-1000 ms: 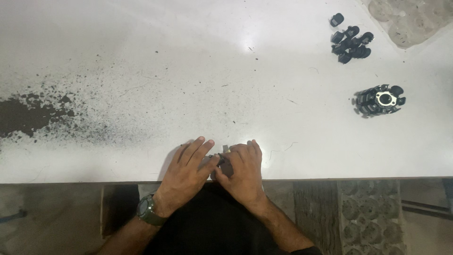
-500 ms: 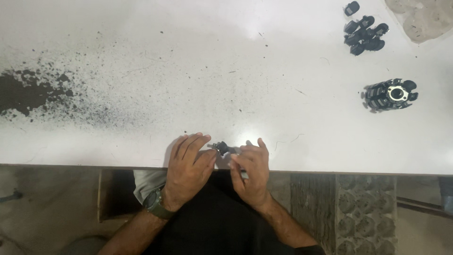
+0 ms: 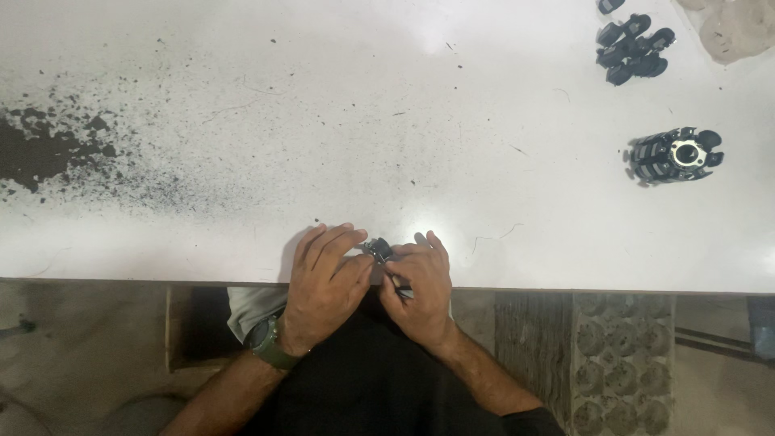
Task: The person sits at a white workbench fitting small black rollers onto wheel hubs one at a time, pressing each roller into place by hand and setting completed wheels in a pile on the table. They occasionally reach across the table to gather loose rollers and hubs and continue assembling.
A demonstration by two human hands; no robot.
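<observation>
At the far left of the white worktop (image 3: pixel 242 97) lies a dark patch of powder (image 3: pixel 36 153), thinning into a scatter of black specks that runs rightward across the surface.

At the near edge, about the middle, the left hand (image 3: pixel 327 282) lies knuckles up with a watch (image 3: pixel 266 343) on its wrist; its fingers curl toward the small dark part (image 3: pixel 378 249) and touch it from the left. That part sits just at the worktop's near edge, pinched between the two hands. The right hand (image 3: pixel 420 287) meets it from the right, and both grips are closed on it, fingertips together around the piece. A thin pale thing shows under the right hand's fingers; what it is cannot be told.

Compared with a second ago, the hands have drawn back toward the body: then they lay flatter and farther onto the surface, now they sit over the edge with the part raised slightly between the fingertips. It reads as fine fingerwork on the piece, held close, rather than a reach for anything else.

Well apart, at the right, stands a round black assembly with a metal ring (image 3: pixel 674 155) in its middle. Farther off, near the top right, lies a cluster of small black pieces (image 3: pixel 634 48), and beside it a crumpled beige cloth (image 3: pixel 739 28).
</observation>
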